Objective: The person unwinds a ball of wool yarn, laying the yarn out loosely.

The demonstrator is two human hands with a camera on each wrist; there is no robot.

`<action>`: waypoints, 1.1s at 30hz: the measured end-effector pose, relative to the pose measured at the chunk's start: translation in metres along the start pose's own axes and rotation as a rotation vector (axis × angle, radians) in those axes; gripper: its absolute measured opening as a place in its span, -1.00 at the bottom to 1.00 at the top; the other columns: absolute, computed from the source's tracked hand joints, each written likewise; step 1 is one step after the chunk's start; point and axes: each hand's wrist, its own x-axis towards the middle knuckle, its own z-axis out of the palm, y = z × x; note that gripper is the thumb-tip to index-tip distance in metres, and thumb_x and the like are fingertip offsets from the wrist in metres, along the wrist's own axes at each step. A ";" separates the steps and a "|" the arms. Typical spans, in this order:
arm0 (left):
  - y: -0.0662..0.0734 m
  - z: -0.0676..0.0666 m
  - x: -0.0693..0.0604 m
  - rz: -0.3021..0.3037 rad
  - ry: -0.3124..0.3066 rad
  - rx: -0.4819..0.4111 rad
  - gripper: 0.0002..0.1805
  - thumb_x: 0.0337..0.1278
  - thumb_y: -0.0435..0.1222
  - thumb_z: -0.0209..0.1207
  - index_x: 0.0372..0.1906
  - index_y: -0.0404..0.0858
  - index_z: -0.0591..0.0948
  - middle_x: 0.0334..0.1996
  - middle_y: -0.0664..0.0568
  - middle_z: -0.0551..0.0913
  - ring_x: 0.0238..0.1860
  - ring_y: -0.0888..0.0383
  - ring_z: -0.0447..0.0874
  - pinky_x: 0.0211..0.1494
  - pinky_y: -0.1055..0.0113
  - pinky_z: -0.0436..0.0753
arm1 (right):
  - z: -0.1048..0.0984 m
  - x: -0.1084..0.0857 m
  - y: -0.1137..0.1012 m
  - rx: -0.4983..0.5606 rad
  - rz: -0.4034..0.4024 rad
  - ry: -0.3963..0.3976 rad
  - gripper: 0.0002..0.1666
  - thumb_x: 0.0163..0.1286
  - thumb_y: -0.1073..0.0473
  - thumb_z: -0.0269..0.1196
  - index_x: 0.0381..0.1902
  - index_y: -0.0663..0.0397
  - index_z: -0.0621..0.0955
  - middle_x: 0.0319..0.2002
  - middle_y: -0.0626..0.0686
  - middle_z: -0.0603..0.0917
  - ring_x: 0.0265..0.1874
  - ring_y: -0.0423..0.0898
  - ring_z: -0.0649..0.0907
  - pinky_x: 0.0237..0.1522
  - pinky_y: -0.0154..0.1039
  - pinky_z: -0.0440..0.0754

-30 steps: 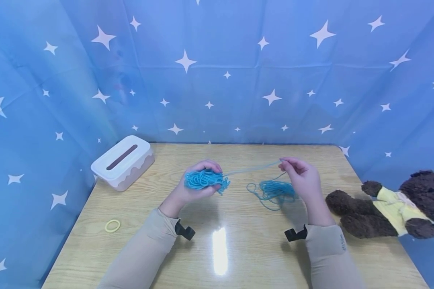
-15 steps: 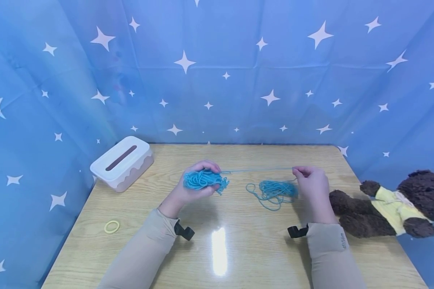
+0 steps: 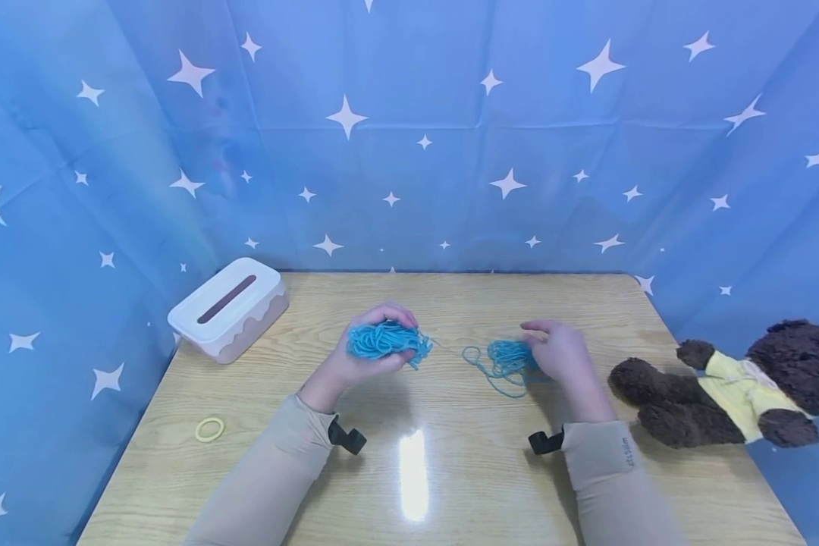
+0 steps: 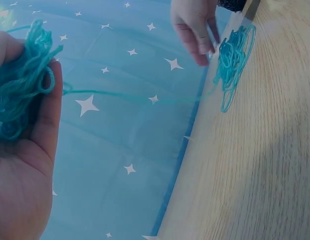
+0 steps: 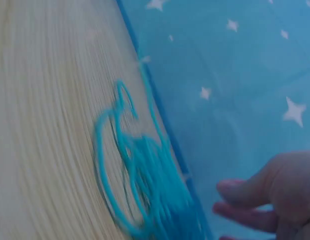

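1. While nobody touches it, a yellow ring [image 3: 209, 440] lies flat on the tabletop [image 3: 478, 470], well to the left of the loose yarn pile [image 3: 509, 355] and closer to the person.
2. A brown toy bear [image 3: 726, 394] in a yellow shirt lies to the right of the loose yarn pile. Its legs point toward the pile and its head points away.
3. The left hand [image 3: 344, 368] is up in the air to the left of the loose yarn pile. It has its fingers curled round a fat yarn bundle [image 3: 382, 340], and little loops stick out of the end.
4. The loose yarn pile itself sits on the tabletop, all blue, with some loops spread to its left. A thin strand [image 4: 120, 94] goes from it to the bundle.
5. The right hand [image 3: 563, 355] is over the right end of the loose yarn pile. Its thumb and fingers are loose and a little apart, and I see no yarn in them.
6. Half a second ago, this hand pinched the strand and pulled it straight. Now it has let go and come back, so that pull seems done, and the yarn is not tight.
7. Far behind the loose yarn pile, to the left, is a pale box [image 3: 239, 311] with a long slot.
8. Behind everything hangs a blue curtain [image 3: 396, 159] with white stars.
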 end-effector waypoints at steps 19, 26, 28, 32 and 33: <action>0.001 0.002 -0.002 -0.002 -0.024 -0.031 -0.55 0.04 -0.68 0.39 0.07 -0.41 0.63 0.06 -0.35 0.67 0.17 0.21 0.70 0.33 0.37 0.72 | 0.083 -0.031 -0.097 0.457 -0.393 -0.097 -0.52 0.67 0.09 0.28 0.47 -0.15 0.65 0.37 0.06 0.76 0.46 0.18 0.66 0.52 0.36 0.55; 0.003 0.002 -0.002 -0.022 -0.022 -0.042 -0.55 0.05 -0.69 0.38 0.08 -0.41 0.64 0.08 -0.36 0.66 0.17 0.19 0.69 0.30 0.38 0.73 | 0.084 -0.032 -0.098 0.442 -0.359 -0.058 -0.69 0.63 0.06 0.34 0.22 -0.07 0.80 0.14 0.03 0.88 0.22 0.09 0.80 0.34 0.25 0.73; 0.003 0.002 -0.003 -0.025 -0.019 -0.035 -0.55 0.04 -0.68 0.38 0.08 -0.41 0.64 0.08 -0.37 0.66 0.16 0.20 0.69 0.30 0.38 0.74 | 0.082 -0.031 -0.097 0.431 -0.344 -0.040 -0.72 0.63 0.01 0.35 0.17 -0.13 0.82 0.10 -0.01 0.89 0.16 0.05 0.82 0.29 0.18 0.77; 0.002 0.002 -0.002 -0.029 -0.009 -0.010 -0.58 0.06 -0.65 0.39 0.06 -0.40 0.64 0.06 -0.38 0.67 0.14 0.20 0.71 0.30 0.36 0.75 | 0.071 -0.030 -0.091 0.424 -0.322 -0.002 -0.73 0.62 -0.04 0.36 0.13 -0.17 0.84 0.08 -0.06 0.90 0.13 0.02 0.83 0.14 -0.05 0.80; 0.002 0.002 -0.002 -0.035 -0.007 -0.007 -0.59 0.07 -0.64 0.39 0.05 -0.40 0.64 0.06 -0.37 0.68 0.14 0.20 0.71 0.30 0.35 0.75 | 0.067 -0.029 -0.089 0.431 -0.319 0.010 -0.73 0.62 -0.04 0.36 0.13 -0.14 0.84 0.06 -0.04 0.90 0.13 0.03 0.84 0.09 -0.13 0.80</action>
